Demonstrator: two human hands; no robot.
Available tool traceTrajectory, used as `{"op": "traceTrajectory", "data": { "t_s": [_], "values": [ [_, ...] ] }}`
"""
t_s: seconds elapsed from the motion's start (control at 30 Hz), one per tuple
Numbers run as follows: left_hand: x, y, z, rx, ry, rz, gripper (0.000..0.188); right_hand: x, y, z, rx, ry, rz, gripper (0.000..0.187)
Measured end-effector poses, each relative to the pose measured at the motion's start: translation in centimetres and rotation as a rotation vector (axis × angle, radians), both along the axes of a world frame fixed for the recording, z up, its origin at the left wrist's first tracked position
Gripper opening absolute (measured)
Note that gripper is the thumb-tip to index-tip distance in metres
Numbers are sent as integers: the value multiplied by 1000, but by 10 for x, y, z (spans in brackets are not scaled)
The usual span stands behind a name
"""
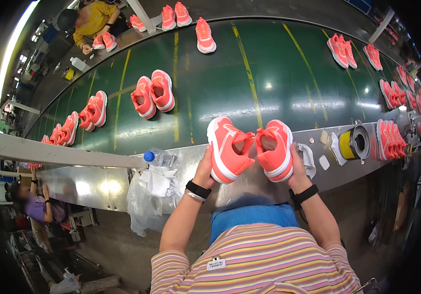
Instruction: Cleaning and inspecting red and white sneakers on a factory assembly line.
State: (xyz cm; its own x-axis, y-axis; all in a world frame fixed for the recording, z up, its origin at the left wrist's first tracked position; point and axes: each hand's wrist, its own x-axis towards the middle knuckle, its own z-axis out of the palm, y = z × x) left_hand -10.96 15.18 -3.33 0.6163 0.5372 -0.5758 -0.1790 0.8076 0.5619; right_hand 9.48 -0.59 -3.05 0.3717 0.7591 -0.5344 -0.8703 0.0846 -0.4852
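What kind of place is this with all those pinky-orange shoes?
Probably a shoe factory. The held coral sneakers look just like the many other sneakers on the long green conveyor belt, and a worker in a yellow top is across it with another pair.

Two hands (204,170), two held shoes (224,158), one apiece! Two black wristbands (197,189), one bracelet (194,196). Across one green belt (215,83), one lone shoe (204,36). Bottles? Two: one blue-capped bottle (162,158), one white bottle (79,64). One tin (348,144), two co-workers (95,18) clearly showing, and those bunched shoes (388,140) at right overlap too much to count!
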Motion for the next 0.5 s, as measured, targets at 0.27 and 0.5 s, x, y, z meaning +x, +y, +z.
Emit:
{"op": "traceTrajectory", "data": {
  "t_s": [0.27,0.5],
  "values": [
    [27,1,23,-235,-113,91,51,-2,35,22,2,236,-84,54],
    [37,8,29,-495,-336,141,46,-11,59,34,-65,459,-177,57]
  ]
}}
